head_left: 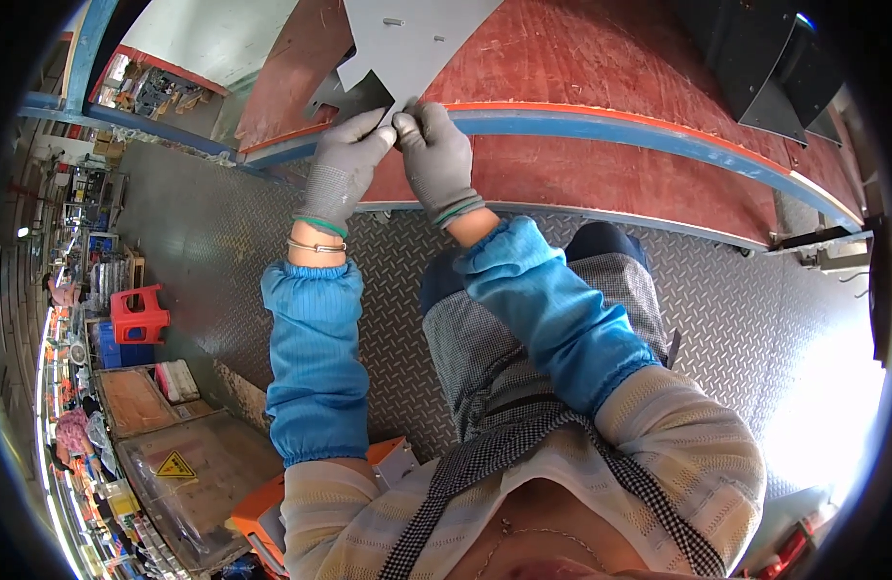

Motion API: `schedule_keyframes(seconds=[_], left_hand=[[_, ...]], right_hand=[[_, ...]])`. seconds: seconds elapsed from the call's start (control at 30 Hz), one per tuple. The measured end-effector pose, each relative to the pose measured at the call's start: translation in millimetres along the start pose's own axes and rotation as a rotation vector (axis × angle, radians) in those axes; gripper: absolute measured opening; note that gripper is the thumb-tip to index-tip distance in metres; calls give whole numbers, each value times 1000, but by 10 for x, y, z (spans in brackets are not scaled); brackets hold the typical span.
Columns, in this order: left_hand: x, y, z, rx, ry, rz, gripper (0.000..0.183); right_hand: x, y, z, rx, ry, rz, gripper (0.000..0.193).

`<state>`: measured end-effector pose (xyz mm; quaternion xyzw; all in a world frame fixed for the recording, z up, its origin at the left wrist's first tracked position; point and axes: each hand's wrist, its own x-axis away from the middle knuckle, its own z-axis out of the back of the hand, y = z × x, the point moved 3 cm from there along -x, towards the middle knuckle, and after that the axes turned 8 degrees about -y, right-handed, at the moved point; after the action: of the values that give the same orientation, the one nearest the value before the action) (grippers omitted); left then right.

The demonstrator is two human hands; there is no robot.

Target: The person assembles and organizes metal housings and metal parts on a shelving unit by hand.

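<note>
A flat grey sheet-metal part with small slots lies on the red-topped table, its pointed near corner reaching the front edge. At that corner both gloved hands meet. My left hand is closed, thumb and fingers pinching by the part's near edge, next to a dark bent flap. My right hand is closed beside it, thumb pressed to curled fingers at the same corner. The fingertips hide exactly what is pinched. Both hands wear grey knit gloves, with blue sleeve covers on the forearms.
The red tabletop has a blue metal frame edge, with a red lower shelf below. Black bent metal parts stand at the right. A red stool and a flat wrapped box are on the left, over patterned metal flooring.
</note>
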<state>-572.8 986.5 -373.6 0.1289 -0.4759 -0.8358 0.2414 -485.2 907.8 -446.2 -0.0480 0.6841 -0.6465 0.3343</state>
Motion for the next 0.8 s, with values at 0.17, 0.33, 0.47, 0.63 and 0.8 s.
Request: schedule_keyframes(seconds=[0.17, 0.33, 0.47, 0.63, 0.8], left_hand=[[20, -52, -19, -2, 10, -74, 36], [33, -32, -87, 52, 69, -56, 36], [93, 39, -237, 24, 63, -88, 35], [203, 245, -562, -104, 112, -157, 31], [257, 341, -725, -54, 161, -96, 31]], right_hand=[[-15, 49, -13, -119, -22, -79, 20], [28, -34, 64, 12, -13, 39, 19], [77, -50, 253, 66, -31, 80, 18], [169, -60, 572, -41, 19, 99, 17], [208, -35, 739, -152, 6, 94, 15]])
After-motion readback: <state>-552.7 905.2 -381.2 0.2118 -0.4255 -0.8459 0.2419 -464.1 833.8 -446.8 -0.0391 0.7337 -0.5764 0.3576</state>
